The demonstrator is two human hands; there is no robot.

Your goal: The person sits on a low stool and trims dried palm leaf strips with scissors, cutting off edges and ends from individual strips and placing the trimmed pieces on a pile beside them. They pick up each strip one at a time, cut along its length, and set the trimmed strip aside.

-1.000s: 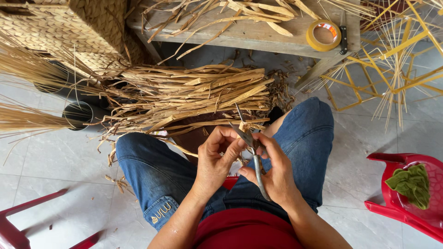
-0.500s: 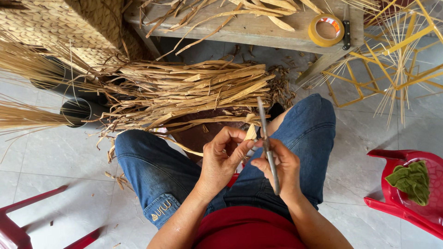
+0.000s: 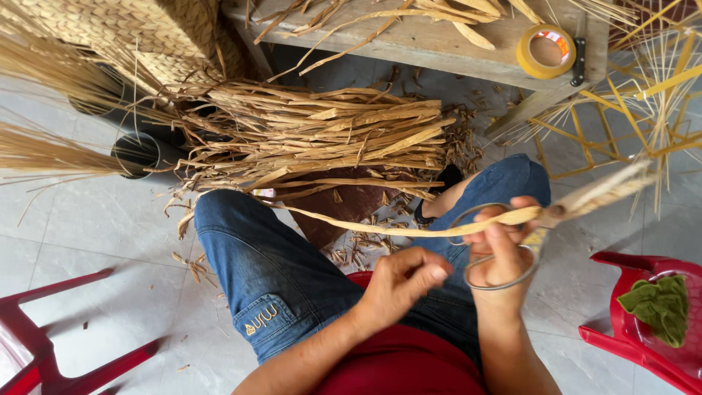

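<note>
My right hand (image 3: pixel 504 245) grips a long flat strand of dried leaf (image 3: pixel 365 225) that stretches left across my lap. The same hand holds a metal tool with wide wire loop handles (image 3: pixel 475 284). A blurred tan end (image 3: pixel 599 194) sticks out to the upper right; I cannot tell whether it is strand or blade. My left hand (image 3: pixel 402 281) hovers just left of the right hand, its fingers curled and thumb pressed on the forefinger, with nothing visible in it. Both hands are over my blue jeans (image 3: pixel 256 263).
A bundle of dried leaves (image 3: pixel 314 135) lies on the tiled floor ahead, with cut scraps around. Beyond are a wooden bench (image 3: pixel 439 40) with a yellow tape roll (image 3: pixel 545 51), a woven basket (image 3: pixel 110 29) and black tubes (image 3: pixel 139 153). Red plastic chairs (image 3: pixel 636 344) stand at both sides.
My right hand has swung the tool and strand from upright to pointing right and pulled the strand out sideways. My left hand has let go and dropped away from it.
</note>
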